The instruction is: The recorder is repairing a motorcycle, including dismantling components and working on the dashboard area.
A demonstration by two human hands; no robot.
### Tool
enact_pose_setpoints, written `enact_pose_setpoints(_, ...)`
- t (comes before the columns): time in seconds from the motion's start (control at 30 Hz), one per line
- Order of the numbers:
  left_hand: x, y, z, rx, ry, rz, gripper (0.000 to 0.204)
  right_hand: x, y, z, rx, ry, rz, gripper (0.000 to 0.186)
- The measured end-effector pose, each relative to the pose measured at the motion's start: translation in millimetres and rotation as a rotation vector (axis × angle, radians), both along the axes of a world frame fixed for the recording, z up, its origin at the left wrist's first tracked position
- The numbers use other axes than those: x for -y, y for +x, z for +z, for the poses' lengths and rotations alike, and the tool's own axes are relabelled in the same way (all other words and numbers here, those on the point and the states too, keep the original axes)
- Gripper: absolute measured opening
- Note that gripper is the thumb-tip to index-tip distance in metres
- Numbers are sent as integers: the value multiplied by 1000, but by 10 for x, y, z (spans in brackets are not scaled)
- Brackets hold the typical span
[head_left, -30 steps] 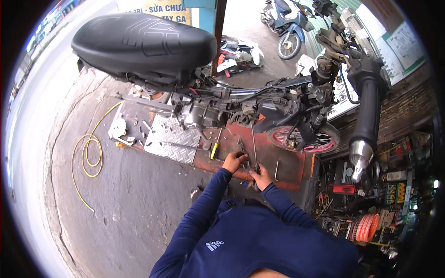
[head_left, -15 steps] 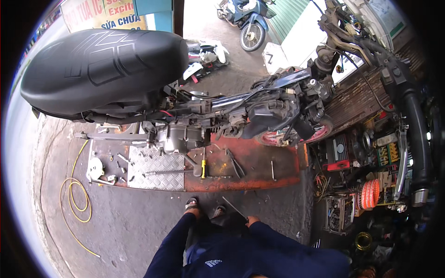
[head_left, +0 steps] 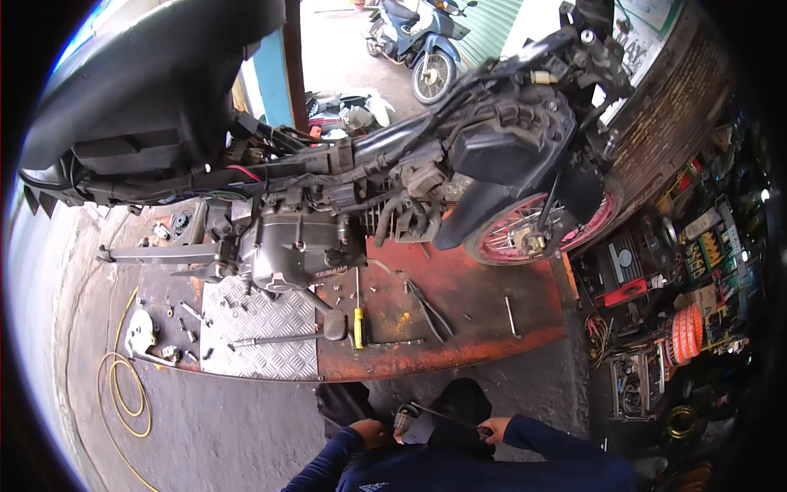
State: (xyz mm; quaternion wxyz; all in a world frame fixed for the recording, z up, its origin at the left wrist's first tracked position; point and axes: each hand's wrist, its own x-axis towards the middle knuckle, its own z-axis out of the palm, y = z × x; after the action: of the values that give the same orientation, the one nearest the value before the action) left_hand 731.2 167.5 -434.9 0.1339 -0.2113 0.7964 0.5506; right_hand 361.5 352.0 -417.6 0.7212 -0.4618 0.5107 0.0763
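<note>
My right hand (head_left: pixel 494 429) is closed round one end of a long thin metal rod-shaped tool (head_left: pixel 449 416), which slants up to the left across my knees. By my left knee, my left hand (head_left: pixel 370 433) has its fingers curled; whatever they may hold is hidden. Ahead of both hands stands a partly stripped motorcycle with a bare engine (head_left: pixel 297 246) on a red work platform (head_left: pixel 484 348). On the platform lie a yellow-handled screwdriver (head_left: pixel 358 326), pliers (head_left: pixel 429 312), a small wrench (head_left: pixel 512 317) and a long dark bar (head_left: pixel 279 339).
Small parts (head_left: pixel 187 334) and a pale round cover (head_left: pixel 141 332) lie at the platform's left end. A yellow hose (head_left: pixel 123 402) coils on the floor. Toolboxes and crowded trays (head_left: pixel 635 385) fill the right side. The pink-rimmed front wheel (head_left: pixel 525 230) stands near the platform's right end.
I have come lower and closer to the motorcycle, with my knees now bent. My left hand has come into view by my knee. The rod-shaped tool stays in my right hand.
</note>
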Motion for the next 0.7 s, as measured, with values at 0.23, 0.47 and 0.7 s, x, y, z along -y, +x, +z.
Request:
enact_pose_setpoints(0.23, 355, -754, -488, -545, 128, 471, 20, 591, 769, -900, 69, -488, -355, 21)
enact_pose_setpoints(0.47, 786, -1320, -6, -940, 458, 554, 25, 1071, 1059, -472, 624, -690, -857, 29)
enact_pose_setpoints(0.7, 1264, -1762, 601, -1197, 484, 630, 35, 1137, 882, 121, 596, -1061, -1047, 50)
